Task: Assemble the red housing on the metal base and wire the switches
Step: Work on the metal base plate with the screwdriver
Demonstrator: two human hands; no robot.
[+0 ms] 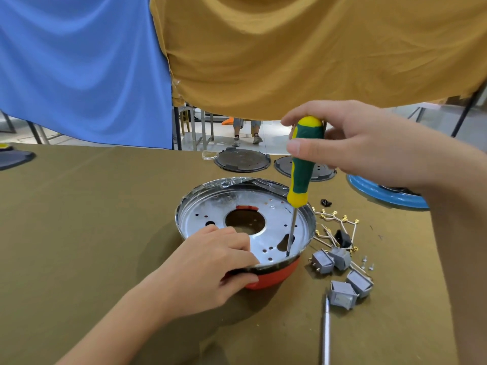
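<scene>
A round metal base (274, 212) with a central hole sits inside the red housing (274, 277) at the table's middle. My left hand (218, 259) grips the near rim of base and housing. My right hand (363, 138) holds a green-and-yellow screwdriver (303, 175) upright, its tip down on the base near the right front rim. Several grey switches (340, 275) lie to the right of the housing, with loose wires (334, 225) bearing brass terminals behind them.
A metal pen-like tool (326, 333) lies near the front right. Small screws (366, 262) rest beside the switches. Two dark round plates (241, 160) and a blue ring part (387, 196) lie at the back. Blue and mustard cloths hang behind.
</scene>
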